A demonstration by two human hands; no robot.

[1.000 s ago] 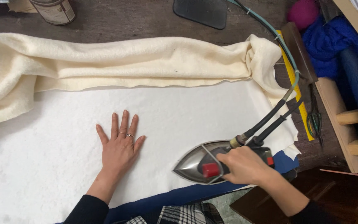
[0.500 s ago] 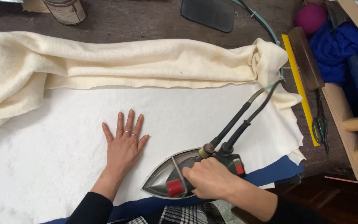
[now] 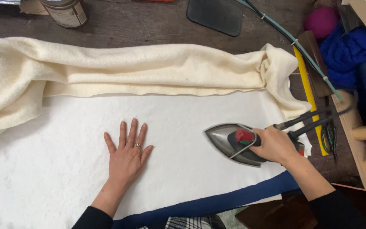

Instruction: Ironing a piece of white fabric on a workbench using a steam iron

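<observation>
Two hands are at work on one long stretch of white cloth, which lies flat across the worktop and, by the look of it, is smooth wherever it shows. How much of it has been pressed I cannot tell: no crease line separates done from undone.

Far left, the thick cream fabric billows in a soft, fleecy roll that runs along the back of the white cloth; above it stands a round tin with a paper label. The left hand lies open, palm down, fingers spread, pinning the white cloth flat, with rings on two fingers.

Along the near edge a dark blue strip peeks out from under the white. Moving right, the iron, pointed, grey metal with a red knob, sits on the white cloth, nose aimed at the flat hand. The right hand is wrapped tight around its handle. Two dark cords trail off to the right. Past the bunched cream end lies a yellow ruler, then blue fabric and a magenta ball at the far right.
</observation>
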